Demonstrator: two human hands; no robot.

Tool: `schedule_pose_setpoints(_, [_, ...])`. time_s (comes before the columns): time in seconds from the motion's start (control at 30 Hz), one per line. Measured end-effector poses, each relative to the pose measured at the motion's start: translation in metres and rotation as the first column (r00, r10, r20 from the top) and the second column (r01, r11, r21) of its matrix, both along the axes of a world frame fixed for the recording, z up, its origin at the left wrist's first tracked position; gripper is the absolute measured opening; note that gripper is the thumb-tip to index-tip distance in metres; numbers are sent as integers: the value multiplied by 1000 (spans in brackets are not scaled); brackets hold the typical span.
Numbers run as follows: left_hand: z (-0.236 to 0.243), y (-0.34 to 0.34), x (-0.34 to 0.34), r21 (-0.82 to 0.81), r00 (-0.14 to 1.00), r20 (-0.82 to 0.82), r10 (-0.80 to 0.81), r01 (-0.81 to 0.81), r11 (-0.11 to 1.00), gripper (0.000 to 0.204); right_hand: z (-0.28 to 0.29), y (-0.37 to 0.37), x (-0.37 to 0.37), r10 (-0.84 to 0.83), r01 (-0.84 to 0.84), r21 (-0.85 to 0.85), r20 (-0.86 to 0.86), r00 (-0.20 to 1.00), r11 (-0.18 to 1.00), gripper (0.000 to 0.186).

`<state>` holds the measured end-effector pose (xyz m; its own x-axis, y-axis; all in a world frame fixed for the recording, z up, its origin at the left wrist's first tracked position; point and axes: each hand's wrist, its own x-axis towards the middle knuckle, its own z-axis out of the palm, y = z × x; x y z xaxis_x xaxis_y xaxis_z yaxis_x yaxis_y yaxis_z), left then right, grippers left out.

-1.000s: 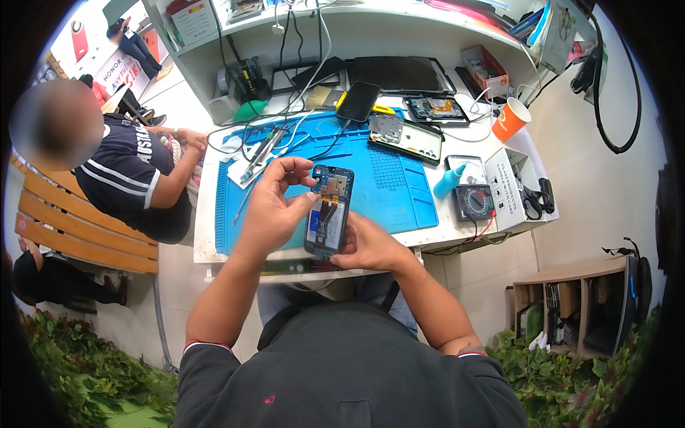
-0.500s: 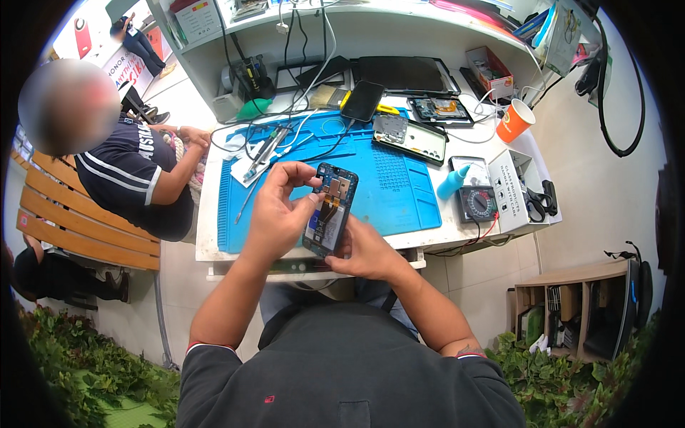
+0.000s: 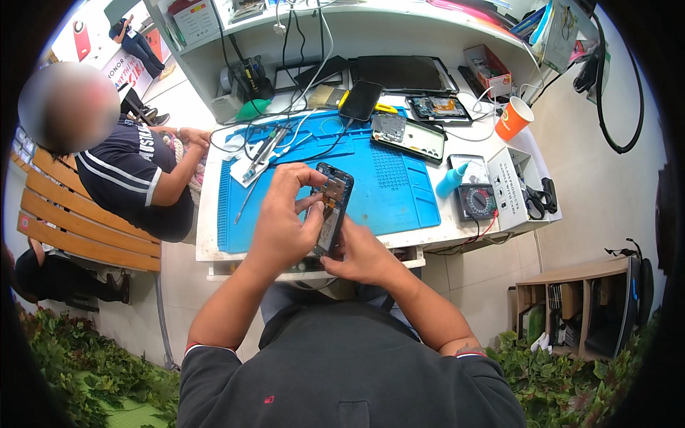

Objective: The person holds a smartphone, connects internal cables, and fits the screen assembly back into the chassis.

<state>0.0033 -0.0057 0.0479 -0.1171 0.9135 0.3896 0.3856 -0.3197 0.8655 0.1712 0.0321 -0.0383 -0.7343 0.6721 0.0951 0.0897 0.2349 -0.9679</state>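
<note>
An opened smartphone [image 3: 335,191], its back off and inner parts with an orange-brown flex cable bared, is held tilted above the near edge of the blue repair mat [image 3: 385,207]. My right hand [image 3: 364,255] is closed around its lower end and right side. My left hand [image 3: 287,214] is closed at its left side, index finger by the top edge and thumb near the flex cable; some fingertips are hidden. Left of my hands on the mat lie a thin metal tool [image 3: 247,202] and tweezers-like tools [image 3: 265,154].
Behind the mat sit a dark phone [image 3: 361,100], an opened phone shell [image 3: 421,140] and another opened device [image 3: 439,109]. To the right stand a blue bottle [image 3: 450,181], a multimeter [image 3: 477,202], an orange cup [image 3: 514,118] and a white box [image 3: 515,187]. A person [image 3: 135,167] sits at left.
The phone has tilted further onto its side, showing less of its inside. My left fingers have curled inward over it, and my right hand has shifted slightly left.
</note>
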Motion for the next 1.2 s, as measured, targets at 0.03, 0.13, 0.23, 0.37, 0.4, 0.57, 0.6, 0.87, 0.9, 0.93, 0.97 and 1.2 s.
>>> schedule_pose_setpoints(0.03, [2,-1,0,4,999,-27,17,-17,1000,34,6,-2,-1,-8,8,7,-7,1000,1000,81])
schedule_pose_setpoints(0.13, [5,-4,1,-7,996,-79,30,-31,1000,32,15,-6,-1,-21,19,45,35,999,999,81])
schedule_pose_setpoints(0.23, [0,-3,-3,-12,999,-32,19,-20,1000,32,18,-7,-1,-30,26,90,48,998,996,81])
schedule_pose_setpoints(0.37, [-3,2,-14,-55,998,64,-16,19,998,37,26,-8,0,-9,6,52,60,998,999,79])
schedule_pose_setpoints(0.4, [-3,4,-17,-65,998,57,-20,23,998,38,24,-7,0,-4,0,54,66,998,999,79])
schedule_pose_setpoints(0.57, [-5,14,-26,-131,996,83,-31,42,991,45,22,-6,-1,9,-13,74,51,999,997,78])
schedule_pose_setpoints(0.6, [-6,14,-28,-141,995,99,-33,47,989,45,23,-6,0,12,-16,64,65,998,998,78])
schedule_pose_setpoints(0.87, [-11,25,-41,-199,986,142,-89,117,973,49,12,0,-1,15,-23,101,77,997,995,82])
schedule_pose_setpoints(0.9, [-11,24,-42,-198,980,175,-99,133,971,50,10,0,-1,22,-28,69,87,996,997,83])
schedule_pose_setpoints(0.93, [-10,25,-42,-196,972,207,-114,155,968,51,7,2,-1,24,-27,38,98,995,999,83])
schedule_pose_setpoints(0.97, [-10,26,-43,-192,963,238,-128,176,965,51,5,3,-1,26,-27,7,108,994,1000,83])
schedule_pose_setpoints(1.2, [-10,31,-60,-22,997,-38,-68,67,997,46,-4,9,-2,149,-188,-367,-131,980,911,83])
